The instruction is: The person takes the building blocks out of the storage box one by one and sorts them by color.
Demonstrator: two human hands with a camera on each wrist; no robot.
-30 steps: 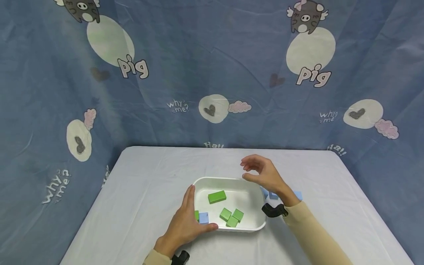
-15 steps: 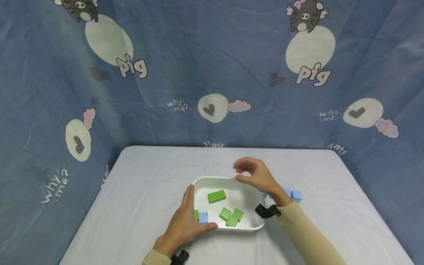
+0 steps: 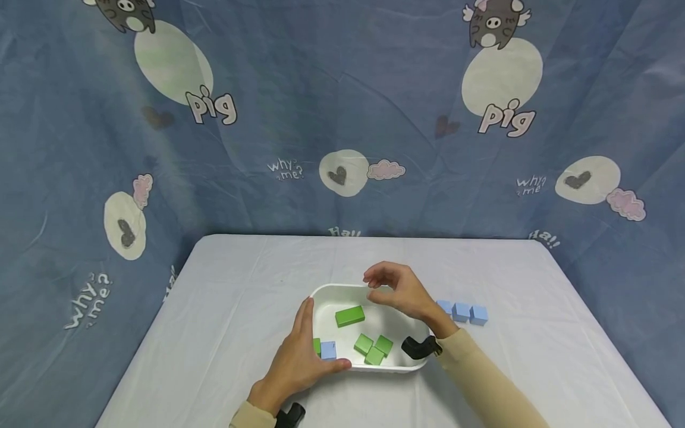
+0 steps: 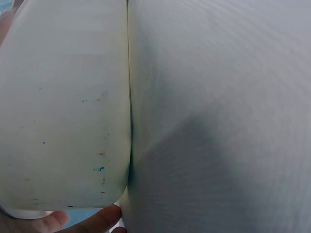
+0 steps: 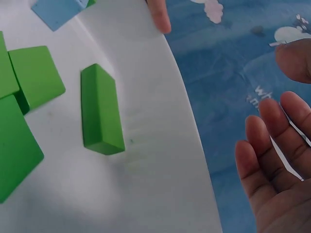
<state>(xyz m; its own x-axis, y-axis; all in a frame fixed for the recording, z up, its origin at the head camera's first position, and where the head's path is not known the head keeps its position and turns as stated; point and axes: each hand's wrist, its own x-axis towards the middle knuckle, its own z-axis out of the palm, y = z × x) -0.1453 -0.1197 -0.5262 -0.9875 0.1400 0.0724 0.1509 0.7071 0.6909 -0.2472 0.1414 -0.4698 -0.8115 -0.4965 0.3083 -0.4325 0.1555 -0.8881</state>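
— We are looking at a table (image 3: pixel 225 285) draped in a pale cloth, with a blue curtain (image 3: pixel 321 89) printed with cartoon pigs hanging behind it. What are we seeing in the middle?

— We are seeing a white tray (image 3: pixel 369 297) sitting near the front of the table. Our left hand (image 3: pixel 299 359) is resting against its left rim, fingers fairly straight along the side and the thumb lying at the near edge, so it is bracing the tray rather than gripping it.

— And the right hand (image 3: pixel 398 291)?

— It is hovering over the tray's far rim, fingers loosely curved and spread, holding nothing. Just below it a long green block (image 3: pixel 350 316) is lying in the tray; the wrist view is showing it (image 5: pixel 101 109) flat on the white floor.

— Anything else in there?

— Three smaller green blocks (image 3: pixel 374 349) are clustering near the front, and a blue cube (image 3: pixel 328 351) is sitting by our left thumb. Three more blue cubes (image 3: pixel 461 311) are lining up on the cloth to the right of the tray.
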